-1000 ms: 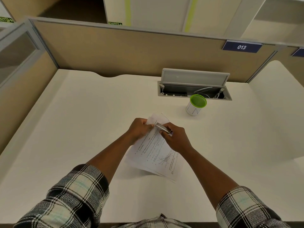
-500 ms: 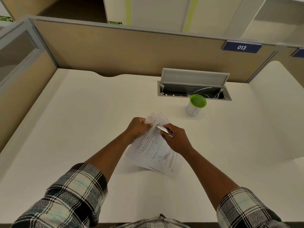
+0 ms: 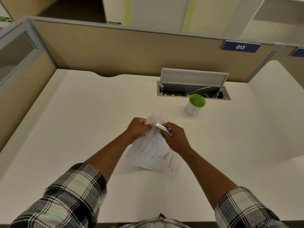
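A small stack of printed white sheets (image 3: 153,152) is lifted a little off the desk, its near edge low over the surface. My left hand (image 3: 137,129) pinches the stack near its far left corner. My right hand (image 3: 175,138) grips a small silver stapler (image 3: 162,127), whose nose sits on the sheets' far corner right beside my left fingertips. The far corners of the sheets fan out slightly behind the stapler.
A white cup with a green rim (image 3: 195,104) stands beyond the papers to the right. Behind it an open grey cable hatch (image 3: 194,89) is set into the white desk (image 3: 82,129). Tan partition walls (image 3: 123,51) close the desk at the back and left.
Both hands and the papers have drifted slightly away from me. The grips on the sheets and the stapler are unchanged.
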`<state>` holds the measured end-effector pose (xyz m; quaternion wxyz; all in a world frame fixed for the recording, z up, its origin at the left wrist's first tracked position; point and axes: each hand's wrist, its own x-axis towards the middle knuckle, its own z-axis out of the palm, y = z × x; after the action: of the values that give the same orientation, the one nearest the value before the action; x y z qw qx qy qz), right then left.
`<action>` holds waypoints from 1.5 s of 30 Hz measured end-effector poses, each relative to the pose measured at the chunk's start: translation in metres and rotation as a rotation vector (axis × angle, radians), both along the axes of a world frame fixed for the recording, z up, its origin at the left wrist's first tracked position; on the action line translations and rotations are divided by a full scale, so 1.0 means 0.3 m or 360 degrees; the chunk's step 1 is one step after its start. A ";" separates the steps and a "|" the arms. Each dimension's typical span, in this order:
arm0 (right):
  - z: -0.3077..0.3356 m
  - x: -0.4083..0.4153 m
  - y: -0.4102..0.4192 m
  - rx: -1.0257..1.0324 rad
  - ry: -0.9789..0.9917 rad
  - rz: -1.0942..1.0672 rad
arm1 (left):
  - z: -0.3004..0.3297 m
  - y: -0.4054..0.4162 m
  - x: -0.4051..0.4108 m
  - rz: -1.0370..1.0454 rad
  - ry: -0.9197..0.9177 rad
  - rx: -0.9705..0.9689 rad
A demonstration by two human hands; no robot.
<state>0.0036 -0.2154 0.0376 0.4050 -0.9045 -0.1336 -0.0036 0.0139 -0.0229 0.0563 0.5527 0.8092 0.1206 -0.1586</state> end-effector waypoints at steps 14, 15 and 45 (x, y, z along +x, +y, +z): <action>0.012 0.006 0.001 0.0008 0.0033 -0.0029 | 0.006 -0.017 0.005 -0.0005 -0.0011 -0.0035; 0.011 0.005 0.000 0.0020 0.0034 -0.0028 | 0.005 -0.016 0.005 -0.0008 -0.0011 -0.0039; 0.013 0.014 -0.030 0.0387 0.0220 -0.0067 | 0.023 -0.020 0.000 -0.0144 -0.0337 0.0021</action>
<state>0.0079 -0.2243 0.0416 0.5196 -0.8495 -0.0849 0.0339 0.0138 -0.0289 0.0633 0.5494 0.8296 0.0257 -0.0963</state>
